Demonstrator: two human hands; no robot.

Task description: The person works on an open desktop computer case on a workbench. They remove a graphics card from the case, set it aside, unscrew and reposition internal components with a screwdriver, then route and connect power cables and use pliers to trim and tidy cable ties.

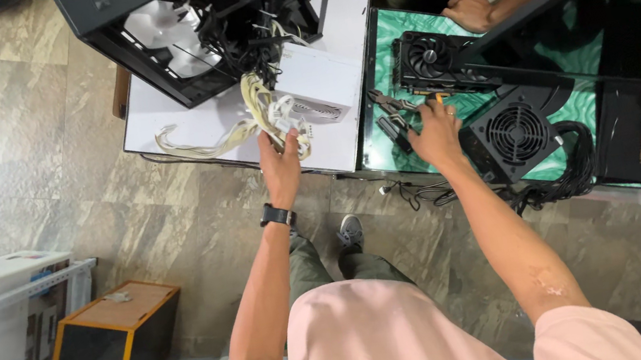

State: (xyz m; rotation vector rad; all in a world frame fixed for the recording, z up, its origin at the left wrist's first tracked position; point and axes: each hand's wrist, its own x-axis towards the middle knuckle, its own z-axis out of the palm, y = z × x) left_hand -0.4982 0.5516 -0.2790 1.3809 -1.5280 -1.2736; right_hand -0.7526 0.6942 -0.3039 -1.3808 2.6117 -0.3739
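A white counter [161,119] carries an open black computer case [183,32] with a pale fan inside, and beside it a green-topped counter [380,126] bears a second black case [610,39], a graphics card [428,56] and a black power supply [515,136] with its round fan grille up. The person's left hand [281,163] has its fingers closed around a bundle of cream-white cables [260,109] trailing out of the first case at the white counter's near edge. The right hand [435,134] rests on the green counter with fingers [437,107] spread open, touching an orange-handled tool [430,98] just beside pliers [386,100], while another person's hand [471,12] lies at the far edge.
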